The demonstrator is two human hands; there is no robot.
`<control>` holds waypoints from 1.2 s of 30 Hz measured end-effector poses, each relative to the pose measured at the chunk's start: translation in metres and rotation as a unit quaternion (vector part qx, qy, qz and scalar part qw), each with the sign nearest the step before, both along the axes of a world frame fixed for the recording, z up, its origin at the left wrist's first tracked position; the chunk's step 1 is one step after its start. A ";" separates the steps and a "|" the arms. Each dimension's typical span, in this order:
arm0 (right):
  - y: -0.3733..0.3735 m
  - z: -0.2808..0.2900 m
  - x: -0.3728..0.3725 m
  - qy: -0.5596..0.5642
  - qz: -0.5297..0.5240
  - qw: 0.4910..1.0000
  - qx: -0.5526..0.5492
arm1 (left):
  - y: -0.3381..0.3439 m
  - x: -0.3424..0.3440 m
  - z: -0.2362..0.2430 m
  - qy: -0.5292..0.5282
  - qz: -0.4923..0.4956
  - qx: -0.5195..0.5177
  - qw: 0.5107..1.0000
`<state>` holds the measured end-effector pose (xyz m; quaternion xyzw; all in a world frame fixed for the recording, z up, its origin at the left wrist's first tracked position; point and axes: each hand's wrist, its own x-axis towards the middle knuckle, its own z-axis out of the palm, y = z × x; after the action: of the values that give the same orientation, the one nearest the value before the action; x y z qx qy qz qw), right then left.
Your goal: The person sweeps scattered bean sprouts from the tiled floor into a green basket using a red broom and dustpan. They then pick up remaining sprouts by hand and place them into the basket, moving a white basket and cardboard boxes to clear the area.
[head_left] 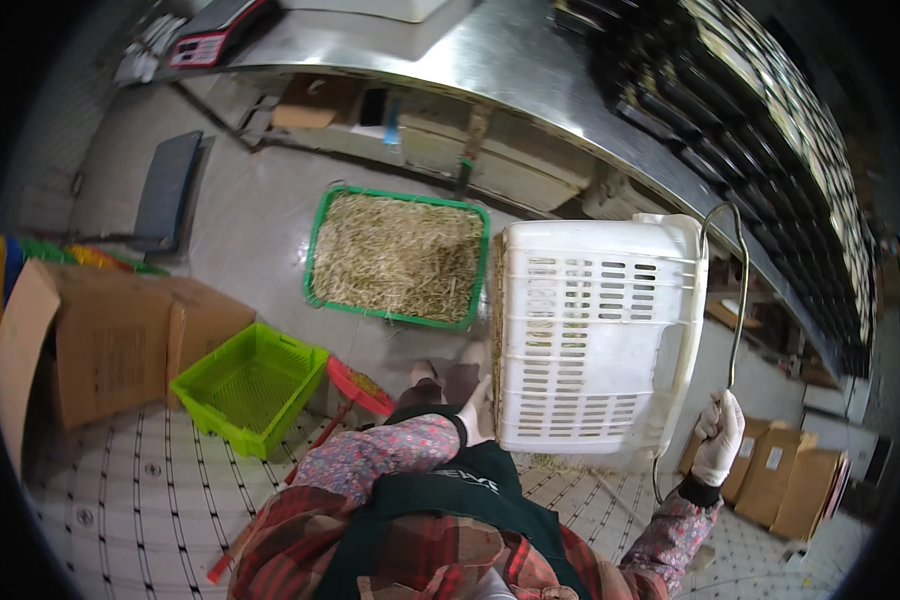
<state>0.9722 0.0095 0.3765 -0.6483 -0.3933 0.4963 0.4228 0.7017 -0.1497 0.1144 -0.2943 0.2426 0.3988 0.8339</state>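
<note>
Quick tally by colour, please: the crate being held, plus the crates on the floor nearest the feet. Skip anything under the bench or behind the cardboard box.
White crate, held: 1
Green crate, filled with straw-like material: 1
Lime-green crate: 1
Total: 3

The white basket (pixel 600 340) is smooth, faintly glossy plastic, its bent handle (pixel 746 275) shiny like metal. Over there the counter (pixel 450 62) gleams, polished metal; the brown carton (pixel 110 345) looks matt cardboard, the flowered sleeves (pixel 375 458) cloth, the lime crate (pixel 210 415) plastic.

White basket (pixel 598 335), green tray (pixel 481 265), lime crate (pixel 210 421), red plaid shirt (pixel 300 530), floral sleeves (pixel 370 455)
</note>
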 end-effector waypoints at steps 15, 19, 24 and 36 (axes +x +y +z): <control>-0.019 0.131 -0.209 0.217 0.529 0.815 -0.094 | -0.102 -0.021 0.061 0.066 0.342 0.239 0.906; -0.022 0.135 -0.196 0.273 0.604 0.745 -0.077 | -0.139 -0.037 0.102 0.214 0.428 0.201 0.855; -0.011 0.076 -0.159 0.297 0.549 0.781 -0.026 | -0.154 -0.062 0.152 0.410 0.513 0.133 0.742; -0.040 -0.355 -0.148 0.191 0.283 0.924 -0.174 | -0.048 -0.103 0.030 0.691 0.343 -0.127 0.624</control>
<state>0.8238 -0.0306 0.0213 -0.4656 -0.3799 0.7706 0.2125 0.5983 -0.1974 0.1446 -0.0972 0.6772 0.7073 0.1781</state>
